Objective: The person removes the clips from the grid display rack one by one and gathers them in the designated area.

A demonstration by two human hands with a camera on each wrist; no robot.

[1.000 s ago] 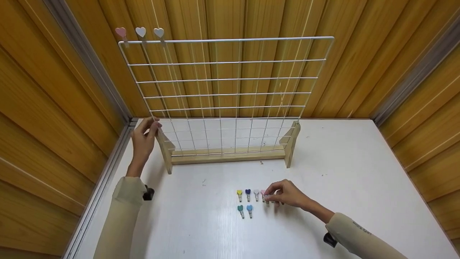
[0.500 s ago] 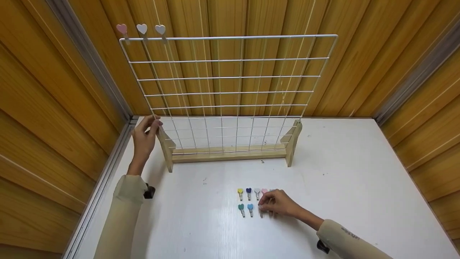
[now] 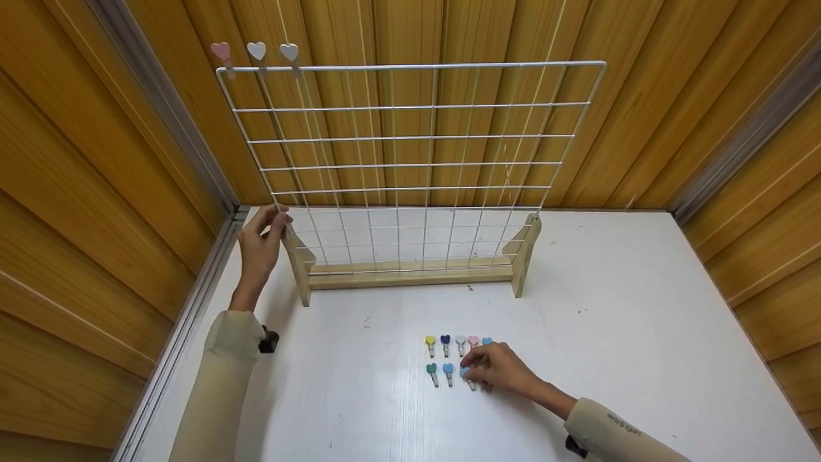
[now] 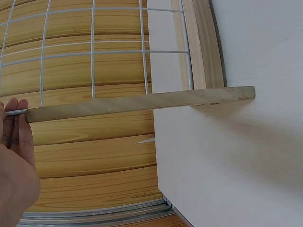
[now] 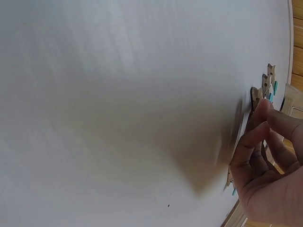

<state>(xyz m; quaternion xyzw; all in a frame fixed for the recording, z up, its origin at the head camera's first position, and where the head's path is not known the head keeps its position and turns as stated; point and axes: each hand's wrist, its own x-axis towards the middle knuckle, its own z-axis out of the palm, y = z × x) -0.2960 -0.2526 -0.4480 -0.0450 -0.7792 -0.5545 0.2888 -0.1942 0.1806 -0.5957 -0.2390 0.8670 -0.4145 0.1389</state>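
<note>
My left hand grips the left edge of a white wire grid, just above the wooden stand that bears it. In the left wrist view, the fingers and thumb close round the edge wire at the tip of the stand's leg. Low over the table, my right hand pinches a light-blue heart clothespin, partly hidden by the fingers. To its left lie a green heart clothespin and a blue one.
Behind these runs a row with yellow, dark-blue, white, pink and blue heart clothespins. Pink and white heart clothespins sit on the grid's top bar. Wooden walls surround the white table.
My right hand has come nearer and slightly left, from the back row to the front row, bringing a clothespin down beside the others. The left hand keeps its grip on the grid.
</note>
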